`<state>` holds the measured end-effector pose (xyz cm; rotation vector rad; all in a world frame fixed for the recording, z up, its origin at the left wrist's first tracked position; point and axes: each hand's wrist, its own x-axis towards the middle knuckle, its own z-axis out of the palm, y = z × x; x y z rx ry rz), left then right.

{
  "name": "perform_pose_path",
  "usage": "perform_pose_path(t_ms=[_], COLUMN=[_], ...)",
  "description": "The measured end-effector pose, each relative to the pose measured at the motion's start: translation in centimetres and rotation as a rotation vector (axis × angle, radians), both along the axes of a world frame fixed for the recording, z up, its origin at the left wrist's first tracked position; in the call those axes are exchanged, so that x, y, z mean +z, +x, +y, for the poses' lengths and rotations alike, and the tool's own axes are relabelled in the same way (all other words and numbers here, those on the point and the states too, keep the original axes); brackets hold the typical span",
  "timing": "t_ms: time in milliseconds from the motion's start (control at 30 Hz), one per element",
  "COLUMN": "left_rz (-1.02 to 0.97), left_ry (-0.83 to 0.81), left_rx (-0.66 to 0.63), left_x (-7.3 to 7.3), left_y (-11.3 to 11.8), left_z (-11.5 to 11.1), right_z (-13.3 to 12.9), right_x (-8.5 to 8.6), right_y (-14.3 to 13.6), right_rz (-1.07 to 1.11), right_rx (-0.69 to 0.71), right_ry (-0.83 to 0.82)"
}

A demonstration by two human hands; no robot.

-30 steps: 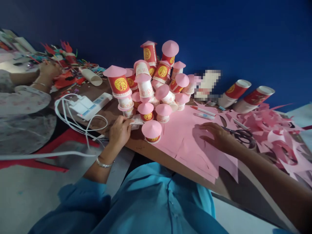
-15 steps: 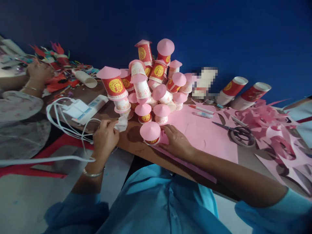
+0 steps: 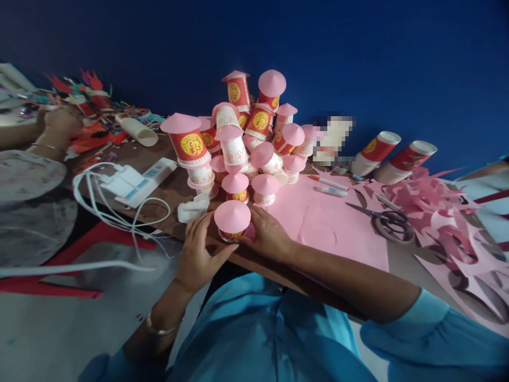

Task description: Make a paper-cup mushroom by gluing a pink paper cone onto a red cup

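A small paper cup (image 3: 230, 234), capped by a pink paper cone (image 3: 233, 216), stands upright at the front edge of the table between my hands. My left hand (image 3: 201, 255) curves around its left side, the thumb lying along the front. On the right, my right hand (image 3: 271, 234) has its fingers around the cup, partly hidden behind it. Just behind my left hand lies a crumpled white tissue (image 3: 193, 208). Behind the cup is a cluster of red and white paper cups with pink cone tops, several stacked, such as the tall left one (image 3: 191, 144).
Pink paper sheet (image 3: 342, 228) covers the right side, with markers (image 3: 328, 183) on it. Scissors (image 3: 392, 220) rest over a tape roll near pink scraps (image 3: 457, 228). A power strip (image 3: 147, 183) with white cables is left. Farther left, another person's hands (image 3: 63, 124) work among craft pieces.
My left hand has let go of the white tissue and moved right to the cone-topped cup. The cup and my right hand have shifted slightly left.
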<state>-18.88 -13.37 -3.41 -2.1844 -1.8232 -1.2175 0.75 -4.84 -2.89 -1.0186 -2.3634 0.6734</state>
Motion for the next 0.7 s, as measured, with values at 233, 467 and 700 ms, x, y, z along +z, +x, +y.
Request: perform_pose_path(t_ms=[233,467,700], left_rz=[-0.280,-0.160,-0.106], left_ry=[-0.190,-0.199,-0.209], left_rx=[0.147,0.267,0.309], left_x=[-0.6,-0.3,-0.4], left_y=[-0.7,-3.0,-3.2], left_z=[3.1,5.0,5.9], right_z=[-0.2,-2.1,-5.2], right_x=[0.8,2.5,7.7], right_y=[-0.1,4.2,7.0], right_rz=[-0.031,-0.089,0.378], right_rx=[-0.005,0.095,0.575], right_ry=[-0.006,-0.130,-0.534])
